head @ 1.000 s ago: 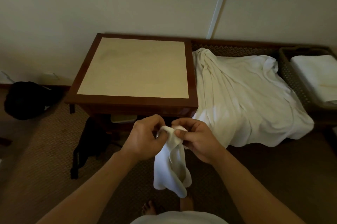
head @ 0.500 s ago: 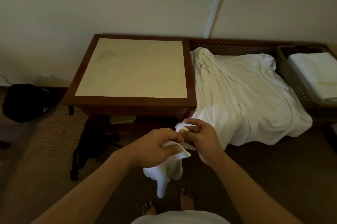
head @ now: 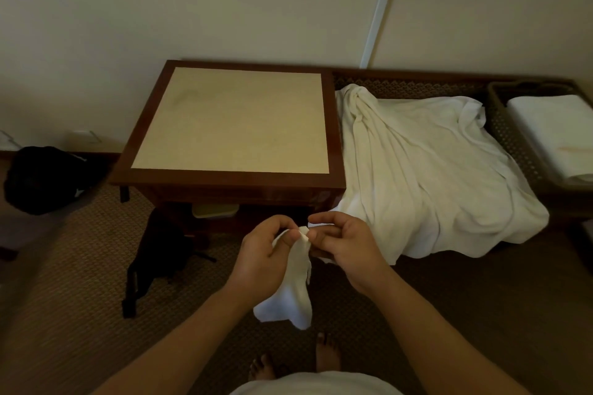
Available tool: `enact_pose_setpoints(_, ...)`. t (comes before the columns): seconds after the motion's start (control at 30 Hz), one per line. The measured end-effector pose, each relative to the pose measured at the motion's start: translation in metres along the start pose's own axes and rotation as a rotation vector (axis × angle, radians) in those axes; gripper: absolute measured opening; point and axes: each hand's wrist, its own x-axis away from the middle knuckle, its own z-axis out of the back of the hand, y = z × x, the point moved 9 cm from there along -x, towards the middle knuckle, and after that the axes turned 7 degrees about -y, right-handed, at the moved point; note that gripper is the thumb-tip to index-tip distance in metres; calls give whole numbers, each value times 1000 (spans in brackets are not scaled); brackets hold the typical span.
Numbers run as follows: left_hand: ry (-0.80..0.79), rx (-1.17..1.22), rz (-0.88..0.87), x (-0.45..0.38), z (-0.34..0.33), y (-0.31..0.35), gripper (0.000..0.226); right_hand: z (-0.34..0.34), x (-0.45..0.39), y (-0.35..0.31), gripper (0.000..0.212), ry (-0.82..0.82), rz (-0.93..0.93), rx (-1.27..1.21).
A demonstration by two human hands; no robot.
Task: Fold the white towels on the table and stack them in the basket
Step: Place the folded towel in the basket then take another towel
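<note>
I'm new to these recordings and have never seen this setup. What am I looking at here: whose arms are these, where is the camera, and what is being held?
There is no machine: a person wears a camera on the head, looking down at their own bare arms. The left hand and right hand both pinch the top of a small white towel, which hangs between them above the carpet. Ahead stands a wooden table with a bare pale top. To its right, a large white cloth drapes a low bench, and a basket holds a folded towel.
</note>
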Motion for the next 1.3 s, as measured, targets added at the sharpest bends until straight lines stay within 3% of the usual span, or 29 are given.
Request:
enact_pose_setpoints(0.23,106,196,78,8,2,-5,10,-16,7,-16,48,-106,135,75)
enact_pose_setpoints(0.6,129,41,-32,7,3,-2,8,-9,9,-28,27,18,250,215)
enact_pose_setpoints(0.83,-152,-32,-95,-5,-8,-1,11,-13,17,-52,29,-102,345,523)
enact_pose_setpoints(1.0,-244,-69,-98,-13,-13,-12,11,-10,24,-80,33,-111,417,748)
enact_pose_setpoints(1.07,-234,-65,-123,-14,-16,-19,10,-10,25,-89,33,-112,423,827)
enact_pose_setpoints(1.2,-207,33,-174,-10,-32,-17,37,-16,34,-105,34,-141,467,942)
enact_pose_setpoints(1.3,-49,-25,-251,-5,-33,-7,39,-19,41,-115,38,-98,519,980)
